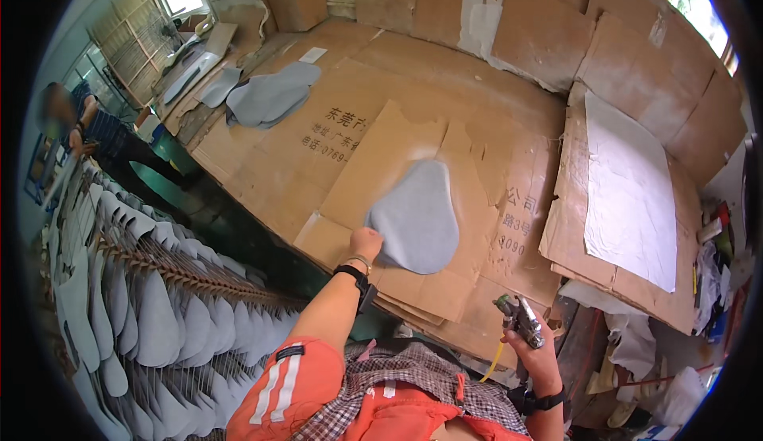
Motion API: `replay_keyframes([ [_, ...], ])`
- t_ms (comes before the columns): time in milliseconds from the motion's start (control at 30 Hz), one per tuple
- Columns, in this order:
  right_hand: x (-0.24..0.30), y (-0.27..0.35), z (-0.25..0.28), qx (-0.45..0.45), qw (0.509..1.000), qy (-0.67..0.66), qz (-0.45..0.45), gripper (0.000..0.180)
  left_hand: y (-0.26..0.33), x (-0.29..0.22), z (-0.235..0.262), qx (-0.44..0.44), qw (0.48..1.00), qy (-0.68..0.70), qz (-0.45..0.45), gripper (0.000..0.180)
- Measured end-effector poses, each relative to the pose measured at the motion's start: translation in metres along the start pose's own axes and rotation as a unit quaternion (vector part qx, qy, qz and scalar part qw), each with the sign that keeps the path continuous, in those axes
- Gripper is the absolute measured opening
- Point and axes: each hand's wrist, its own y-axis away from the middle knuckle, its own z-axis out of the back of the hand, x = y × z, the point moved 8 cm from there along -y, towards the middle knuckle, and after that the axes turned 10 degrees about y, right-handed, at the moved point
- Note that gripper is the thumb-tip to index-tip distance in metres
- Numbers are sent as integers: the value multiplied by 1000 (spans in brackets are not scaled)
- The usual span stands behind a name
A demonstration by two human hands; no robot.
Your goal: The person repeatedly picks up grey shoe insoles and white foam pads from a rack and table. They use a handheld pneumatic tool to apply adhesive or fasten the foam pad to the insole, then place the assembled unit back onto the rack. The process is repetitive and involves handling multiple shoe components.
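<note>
A flat grey pear-shaped piece (pixel 421 218) lies on the cardboard in front of me, its narrow end pointing away. My left hand (pixel 366 244) is closed at the left edge of this piece, and its fingertips are partly hidden there. On the right, near the front edge of the cardboard, my right hand (pixel 542 361) grips a metal spray gun (pixel 521 323). A yellow hose (pixel 494 361) runs down from the gun toward my body. Gun and grey piece are well apart.
Cardboard (pixel 270 178) covers the worktop. A pile of grey pieces (pixel 270 95) lies at its far left. Left of me stands a rack hung with many grey pieces (pixel 159 322); a person (pixel 103 131) stands beyond. A white sheet (pixel 628 194) covers raised cardboard at right.
</note>
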Motion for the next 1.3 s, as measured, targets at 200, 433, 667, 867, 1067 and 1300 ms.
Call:
replay_keyframes([
  [200,3,-27,-27,71,997,30,21,46,68,-170,50,203,792,575,-41,10],
  [433,29,-49,-82,146,988,11,55,38,128,-281,161,196,700,672,-139,11],
  [667,45,-73,-132,179,983,28,41,37,157,-310,213,222,672,698,-111,11],
  [867,-17,-145,-180,208,977,-26,39,16,166,-337,226,234,645,708,-167,9],
  [1067,-124,-195,-193,185,966,-127,-128,19,195,-381,296,220,630,680,-304,9],
  [1300,-114,-183,-170,237,957,-146,-78,14,212,-386,398,-16,507,762,-401,9],
])
